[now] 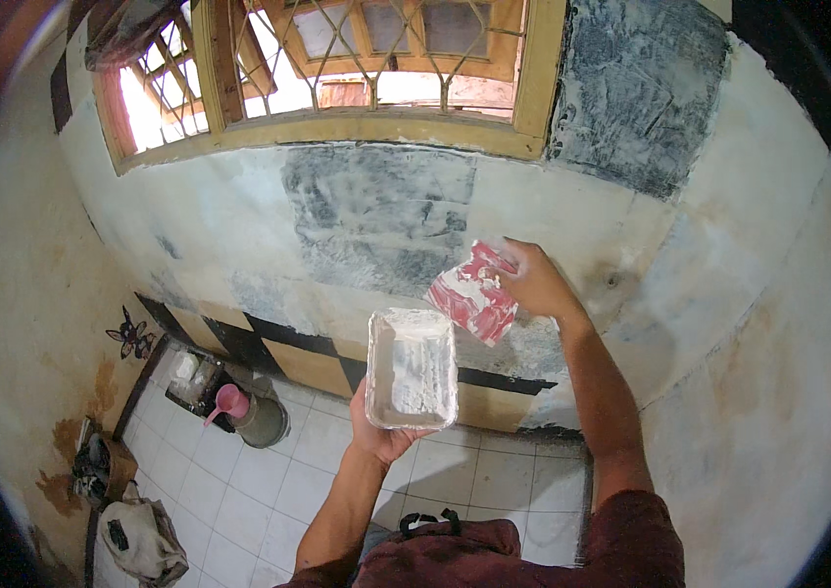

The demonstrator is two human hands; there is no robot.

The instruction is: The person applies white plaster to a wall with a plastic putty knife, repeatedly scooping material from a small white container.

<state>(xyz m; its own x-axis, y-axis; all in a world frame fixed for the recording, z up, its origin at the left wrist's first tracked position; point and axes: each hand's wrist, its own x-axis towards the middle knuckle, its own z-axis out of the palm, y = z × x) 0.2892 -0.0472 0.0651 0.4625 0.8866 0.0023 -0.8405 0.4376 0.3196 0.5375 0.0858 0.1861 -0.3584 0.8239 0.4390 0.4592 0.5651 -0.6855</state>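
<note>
My left hand (pixel 384 436) is closed round the lower left side of a rectangular tray (pixel 372 363), holding it up from below. White paste (pixel 420 400) is smeared over the tray's bottom and walls. To the right of it, my right hand (pixel 533 279) grips a flat red spreader (pixel 474 299) by its upper right corner. White paste streaks the spreader's face, and its lower edge hangs just beside the tray's upper right corner. Behind both is a wall (pixel 553 211) with a dark grey patch (pixel 376 216) thinly coated in white.
A barred wooden window (pixel 376 122) spans the upper wall. At the lower left, a bucket (pixel 267 421) stands with a pink dipper (pixel 229 400) beside a dark tray of white material (pixel 190 377). A pale sack (pixel 146 539) lies on the tiled floor (pixel 268 490).
</note>
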